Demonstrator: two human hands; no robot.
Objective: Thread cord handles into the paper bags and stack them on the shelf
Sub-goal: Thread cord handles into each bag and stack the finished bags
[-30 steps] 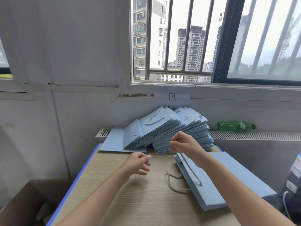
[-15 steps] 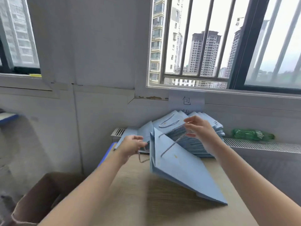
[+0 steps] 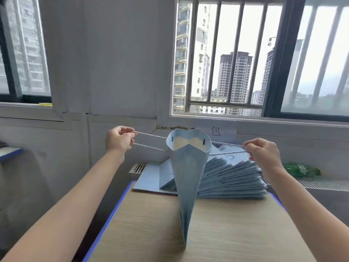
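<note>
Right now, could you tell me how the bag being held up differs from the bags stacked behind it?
The held bag hangs upright with its tip near the table; the stacked bags lie flat, fanned in a pile. The held bag's mouth is pulled open; the stacked bags are folded shut. The left hand and right hand pull the held bag's cords taut; no hand touches the stacked bags. Both are light blue paper.

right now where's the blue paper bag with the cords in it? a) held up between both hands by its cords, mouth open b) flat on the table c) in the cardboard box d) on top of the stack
a: the left hand and right hand each grip cord handles pulled out sideways, and the paper bag hangs between them with its mouth spread open above the table.
</note>
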